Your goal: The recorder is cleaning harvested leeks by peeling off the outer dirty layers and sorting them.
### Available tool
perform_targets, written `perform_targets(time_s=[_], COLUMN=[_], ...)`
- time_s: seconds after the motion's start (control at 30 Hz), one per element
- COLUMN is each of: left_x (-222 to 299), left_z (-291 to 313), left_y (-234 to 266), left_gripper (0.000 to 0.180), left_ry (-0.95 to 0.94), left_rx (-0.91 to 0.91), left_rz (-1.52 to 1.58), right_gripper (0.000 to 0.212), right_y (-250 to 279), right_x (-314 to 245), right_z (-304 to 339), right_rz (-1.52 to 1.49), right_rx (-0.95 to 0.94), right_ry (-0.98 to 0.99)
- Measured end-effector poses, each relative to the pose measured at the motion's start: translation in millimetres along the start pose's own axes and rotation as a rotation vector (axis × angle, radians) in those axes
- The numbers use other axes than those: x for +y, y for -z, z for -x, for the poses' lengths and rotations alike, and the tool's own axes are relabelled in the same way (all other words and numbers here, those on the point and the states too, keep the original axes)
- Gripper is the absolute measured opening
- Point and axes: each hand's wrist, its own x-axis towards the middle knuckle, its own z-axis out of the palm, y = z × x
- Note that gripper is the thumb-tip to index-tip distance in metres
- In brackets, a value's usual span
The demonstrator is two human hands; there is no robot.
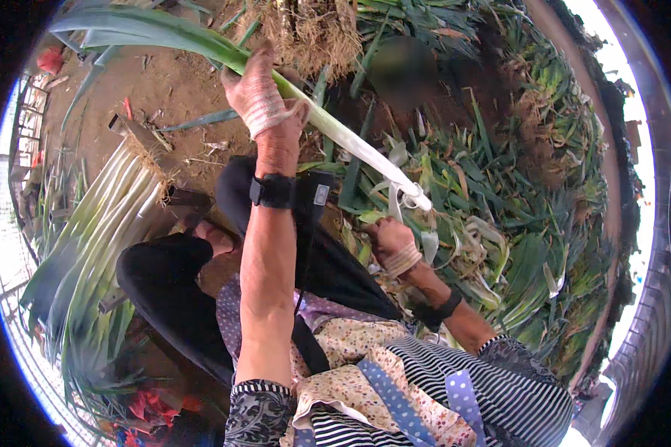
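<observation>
Leek (337, 132) slants, white end over the trimmings (492, 223), my left grip (259, 95) wrapped round it; best hold steady and draw the loose skin (394, 200) off gently. Whether my right grip (393, 242) pinches that skin, I can't tell.

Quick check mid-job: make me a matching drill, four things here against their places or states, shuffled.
1. left hand
2. right hand
3. stacked leeks
4. loose leaves

A. heaped on the picture's right
B. closed around the held leek
C. lying together at the picture's left
D. near the held leek's white end

Pairs: 1-B, 2-D, 3-C, 4-A
</observation>
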Motion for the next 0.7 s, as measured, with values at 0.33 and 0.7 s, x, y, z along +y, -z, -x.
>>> perform_targets(time_s=[0.33,0.7], left_x=[16,18], left_z=[6,-6], left_y=[-6,7], left_gripper=[0.025,0.024], left_ry=[0.076,0.061], left_rx=[0.086,0.083], left_rz=[-0.067,-0.400], right_gripper=[0.023,0.031], right_y=[-4,-32], right_x=[39,76], right_z=[65,111], right_rz=[-0.161,-0.123], right_rx=[-0.146,-0.403], right_ry=[-0.373,-0.770])
